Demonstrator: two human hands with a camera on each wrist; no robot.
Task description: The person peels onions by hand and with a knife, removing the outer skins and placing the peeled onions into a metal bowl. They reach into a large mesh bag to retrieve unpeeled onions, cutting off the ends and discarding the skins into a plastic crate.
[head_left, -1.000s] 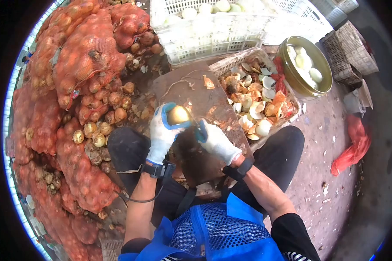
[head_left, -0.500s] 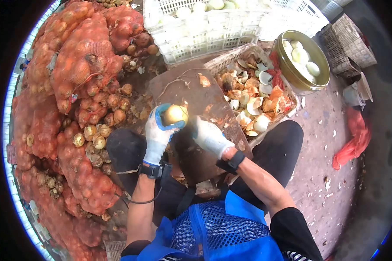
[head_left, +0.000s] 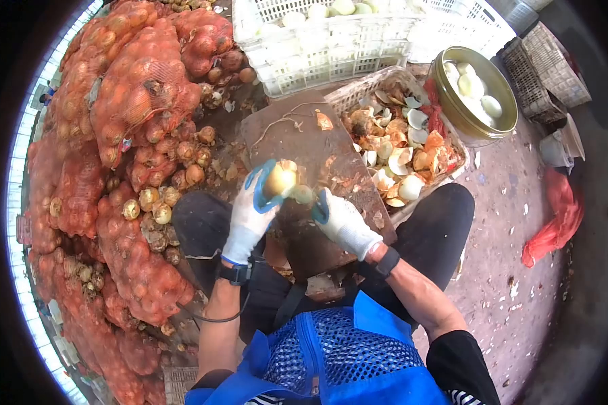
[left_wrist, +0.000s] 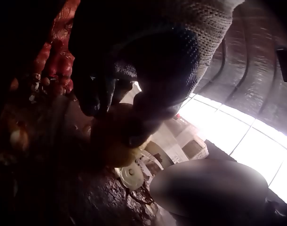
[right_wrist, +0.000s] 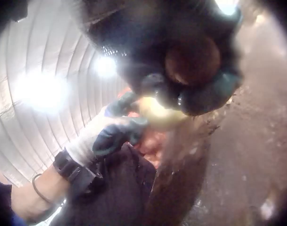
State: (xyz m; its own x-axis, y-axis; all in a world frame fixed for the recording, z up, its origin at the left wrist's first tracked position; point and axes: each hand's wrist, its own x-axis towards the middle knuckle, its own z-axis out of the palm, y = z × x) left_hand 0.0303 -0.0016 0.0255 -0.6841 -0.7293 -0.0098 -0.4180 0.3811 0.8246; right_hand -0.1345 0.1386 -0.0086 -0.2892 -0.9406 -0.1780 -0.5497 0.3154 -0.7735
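Observation:
In the head view my gloved left hand (head_left: 253, 206) grips a yellow onion (head_left: 281, 179) above a brown board. A pale green, round onion slice (head_left: 302, 194) shows just off the onion's right side; the left wrist view has this slice (left_wrist: 131, 176) with rings on its cut face. Close to it on the right, my gloved right hand (head_left: 344, 223) curls its fingers around a knife, whose round brown handle end (right_wrist: 193, 61) fills the fist in the right wrist view. The blade is mostly hidden.
Onion peelings lie in a crate (head_left: 463, 152) beyond the board (head_left: 304, 243). Peeled onions fill a round metal pot (head_left: 510, 125) and a white crate (head_left: 324, 64). Red mesh sacks of onions (head_left: 142, 101) are piled on the left, with loose onions (head_left: 161, 212) near the left knee.
The right hand has drawn back from the onion, then come near it again. The onion has tilted in the left hand, and a pale slice now shows at its side.

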